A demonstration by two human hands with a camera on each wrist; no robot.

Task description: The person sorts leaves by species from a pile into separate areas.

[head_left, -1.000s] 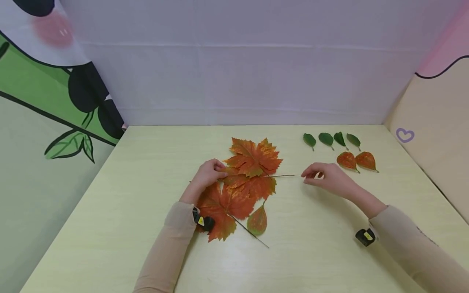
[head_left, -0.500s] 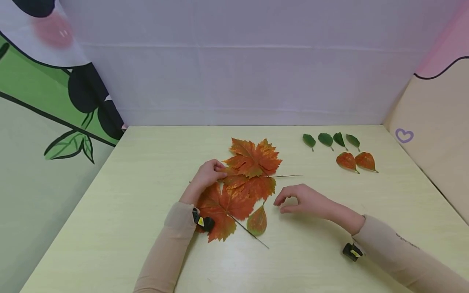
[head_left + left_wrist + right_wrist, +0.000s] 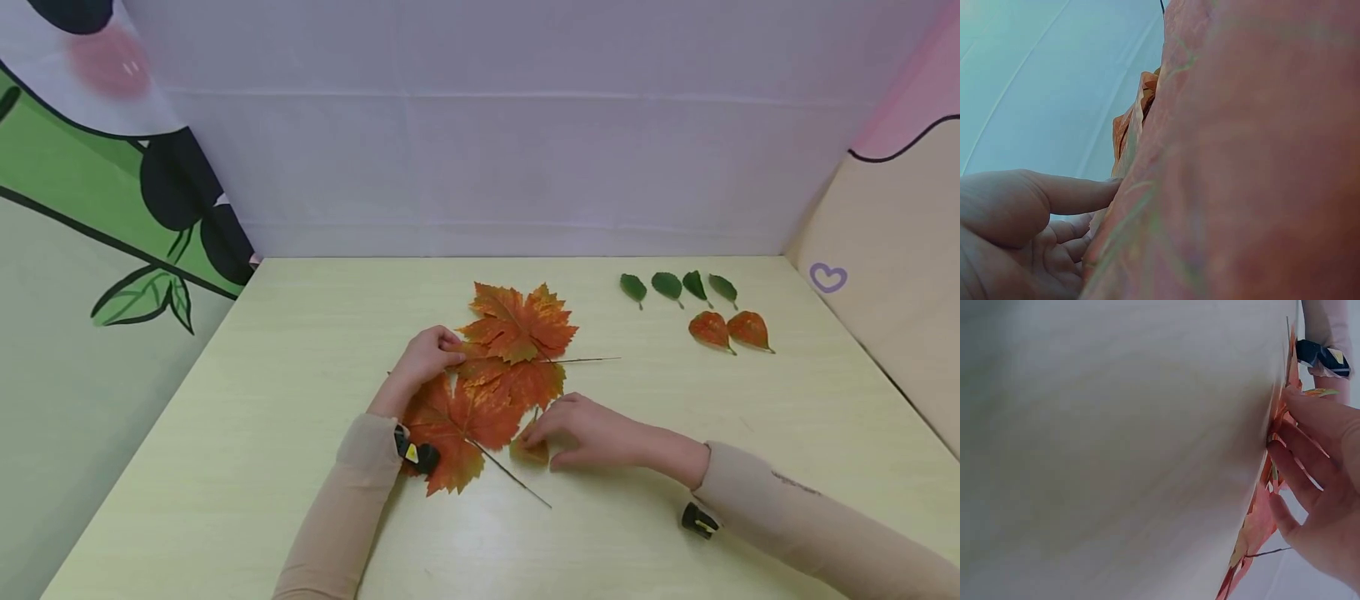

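Note:
Orange-red maple leaves overlap mid-table; the upper leaves (image 3: 517, 325) lie behind a lower one (image 3: 457, 425). My left hand (image 3: 423, 360) pinches the left edge of the upper leaves. In the left wrist view, the left thumb (image 3: 1079, 195) presses against a leaf edge, the fingers beneath it. At the lower leaf's right lies a small green-and-orange leaf (image 3: 531, 452), partly covered by my right hand (image 3: 600, 433). The right fingertips touch this small leaf, and the thumb sits by its right edge. In the right wrist view, a gap separates the thumb (image 3: 1310, 409) from the bent fingers.
Several small green leaves (image 3: 667, 285) form a row at the table's back right. In front of them lie two small orange leaves (image 3: 748, 330). Thin brown stems (image 3: 588, 360) stick out from the maple leaves. A pale cloth wall (image 3: 480, 167) rises behind the table (image 3: 225, 467).
My right hand has let go of the upper stem and come down and left to the small green-and-orange leaf, whose visible outline has shortened. My left hand keeps its place.

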